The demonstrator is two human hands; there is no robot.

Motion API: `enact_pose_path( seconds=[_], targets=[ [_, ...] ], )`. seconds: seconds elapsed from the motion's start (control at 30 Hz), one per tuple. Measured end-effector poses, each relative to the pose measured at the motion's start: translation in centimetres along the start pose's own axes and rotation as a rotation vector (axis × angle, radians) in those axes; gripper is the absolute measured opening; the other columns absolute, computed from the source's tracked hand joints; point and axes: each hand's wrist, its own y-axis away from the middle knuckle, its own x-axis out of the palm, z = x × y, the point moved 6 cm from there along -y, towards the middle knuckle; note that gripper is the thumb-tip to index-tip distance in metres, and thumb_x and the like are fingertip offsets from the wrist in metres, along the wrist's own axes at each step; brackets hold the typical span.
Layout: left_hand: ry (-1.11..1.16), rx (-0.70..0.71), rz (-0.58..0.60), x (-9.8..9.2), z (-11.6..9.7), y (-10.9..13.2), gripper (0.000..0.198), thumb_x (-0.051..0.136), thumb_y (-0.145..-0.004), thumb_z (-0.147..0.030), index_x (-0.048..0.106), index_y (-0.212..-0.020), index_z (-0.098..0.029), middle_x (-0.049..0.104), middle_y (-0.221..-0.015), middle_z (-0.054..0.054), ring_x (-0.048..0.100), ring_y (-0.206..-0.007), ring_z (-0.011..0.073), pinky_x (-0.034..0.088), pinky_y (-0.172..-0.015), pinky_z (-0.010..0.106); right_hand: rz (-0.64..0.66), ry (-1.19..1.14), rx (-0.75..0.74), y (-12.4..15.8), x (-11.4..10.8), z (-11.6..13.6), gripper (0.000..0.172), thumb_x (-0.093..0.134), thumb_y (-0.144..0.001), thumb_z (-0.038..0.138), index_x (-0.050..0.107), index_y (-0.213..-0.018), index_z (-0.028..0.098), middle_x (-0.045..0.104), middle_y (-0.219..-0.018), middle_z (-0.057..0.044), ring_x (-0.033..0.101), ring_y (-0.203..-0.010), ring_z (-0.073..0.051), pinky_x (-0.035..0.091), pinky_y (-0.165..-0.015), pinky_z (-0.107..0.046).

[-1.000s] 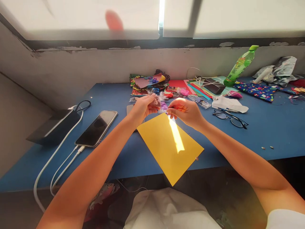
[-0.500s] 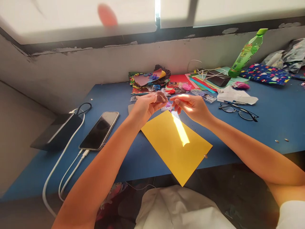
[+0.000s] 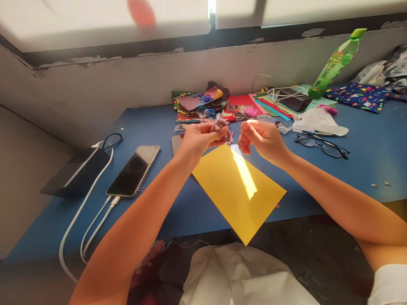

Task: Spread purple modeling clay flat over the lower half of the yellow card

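Note:
My left hand [image 3: 197,140] is closed on a small brownish piece wrapped in clear film [image 3: 221,127], gripped between thumb and fingers; its exact kind does not show. A short way to the right, my right hand [image 3: 263,137] has thumb and forefinger pressed together in a pinch, the other fingers curled. Whatever lies in that pinch is too small to make out. The two hands are apart, raised above a yellow sheet of paper [image 3: 235,199], whose near corner sticks out past the table edge. A thin pink stick [image 3: 231,138] shows between the hands.
On the blue table [image 3: 178,212] lie a phone [image 3: 133,171] with white cables and a black box-like device [image 3: 76,173] at left. Eyeglasses [image 3: 322,146], a white paper packet [image 3: 319,122] and a green bottle [image 3: 337,65] are at right. Coloured papers and craft packets [image 3: 200,101] lie behind.
My right hand has drawn slightly away from my left, widening the gap. My left hand has turned a little, showing more of the brownish piece. The view has shifted slightly.

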Motion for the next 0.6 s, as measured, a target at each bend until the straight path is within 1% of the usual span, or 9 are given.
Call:
enact_pose_path(
  seconds=[0.07, 0.13, 0.2, 0.27, 0.3, 0.4, 0.47, 0.53, 0.6],
  targets=[
    [-0.005, -0.028, -0.027, 0.3, 0.1, 0.1, 0.022, 0.087, -0.062, -0.025, 0.068, -0.06, -0.014, 0.064, -0.058, -0.002, 0.062, -0.058, 0.0099, 0.059, -0.071, 0.028, 0.028, -0.02, -0.016, 0.0, 0.0, 0.0, 0.058, 0.05, -0.088, 0.068, 0.043, -0.056, 0.02, 0.045, -0.051, 0.004, 0.047, -0.042, -0.006, 0.038, -0.039, -0.022],
    [-0.024, -0.054, -0.056, 0.6, 0.1, 0.2, 0.02, 0.081, -0.07, -0.019, 0.065, -0.058, -0.014, 0.06, -0.053, -0.003, 0.059, -0.051, 0.0088, 0.058, -0.065, 0.028, 0.049, -0.031, -0.042, 0.0, 0.0, 0.1, 0.054, 0.052, -0.088, 0.066, 0.042, -0.061, 0.021, 0.039, -0.054, 0.005, 0.045, -0.045, -0.007, 0.037, -0.041, -0.022],
    [-0.038, -0.063, -0.065, 0.9, 0.1, 0.2, 0.021, 0.072, -0.078, -0.013, 0.063, -0.059, -0.013, 0.058, -0.053, -0.003, 0.057, -0.05, 0.008, 0.058, -0.064, 0.027, 0.051, -0.003, -0.081, 0.0, 0.0, 0.2, 0.048, 0.057, -0.087, 0.063, 0.046, -0.068, 0.021, 0.041, -0.058, 0.006, 0.046, -0.048, -0.007, 0.038, -0.043, -0.022],
    [-0.029, -0.061, -0.031, 1.2, 0.1, 0.2, 0.024, 0.062, -0.083, -0.008, 0.061, -0.06, -0.013, 0.058, -0.059, -0.002, 0.058, -0.057, 0.0077, 0.058, -0.071, 0.028, 0.027, 0.056, -0.13, 0.0, 0.0, 0.4, 0.041, 0.063, -0.085, 0.059, 0.052, -0.075, 0.021, 0.048, -0.064, 0.005, 0.048, -0.051, -0.007, 0.04, -0.045, -0.022],
    [-0.015, -0.054, 0.002, 1.5, 0.1, 0.2, 0.025, 0.059, -0.083, -0.005, 0.059, -0.059, -0.012, 0.058, -0.063, -0.002, 0.059, -0.062, 0.0076, 0.057, -0.076, 0.028, 0.006, 0.098, -0.154, 0.0, -0.1, 0.5, 0.038, 0.066, -0.083, 0.058, 0.056, -0.079, 0.021, 0.052, -0.067, 0.004, 0.05, -0.053, -0.007, 0.041, -0.046, -0.022],
    [0.038, -0.022, 0.131, 2.2, 0.0, 0.3, 0.024, 0.051, -0.075, 0.002, 0.054, -0.056, -0.013, 0.055, -0.072, -0.002, 0.059, -0.075, 0.0079, 0.053, -0.09, 0.029, -0.1, 0.312, -0.258, 0.2, -0.6, 0.6, 0.026, 0.066, -0.087, 0.048, 0.066, -0.087, 0.022, 0.062, -0.076, 0.001, 0.052, -0.056, -0.008, 0.044, -0.05, -0.023],
    [0.075, -0.006, 0.196, 2.5, 0.0, 0.3, 0.021, 0.049, -0.071, 0.0, 0.052, -0.055, -0.014, 0.053, -0.072, -0.001, 0.058, -0.078, 0.0087, 0.05, -0.095, 0.03, -0.17, 0.497, -0.395, 0.6, -0.6, 0.9, 0.018, 0.062, -0.091, 0.039, 0.071, -0.09, 0.024, 0.062, -0.075, 0.001, 0.052, -0.056, -0.009, 0.046, -0.054, -0.024],
    [0.119, -0.012, 0.216, 2.6, 0.2, 0.4, 0.018, 0.049, -0.071, -0.006, 0.052, -0.056, -0.014, 0.052, -0.071, -0.001, 0.057, -0.076, 0.0098, 0.05, -0.095, 0.032, -0.218, 0.657, -0.531, 1.1, -0.4, 1.0, 0.018, 0.057, -0.094, 0.034, 0.074, -0.094, 0.027, 0.062, -0.073, 0.0, 0.054, -0.06, -0.01, 0.047, -0.058, -0.026],
    [0.162, -0.021, 0.198, 2.5, 0.5, 0.4, 0.018, 0.05, -0.075, -0.014, 0.054, -0.058, -0.015, 0.052, -0.071, -0.001, 0.057, -0.075, 0.0108, 0.051, -0.093, 0.034, -0.254, 0.76, -0.57, 1.3, -0.1, 0.8, 0.024, 0.051, -0.097, 0.033, 0.075, -0.096, 0.029, 0.062, -0.075, 0.0, 0.057, -0.065, -0.011, 0.047, -0.06, -0.026]
  ],
)
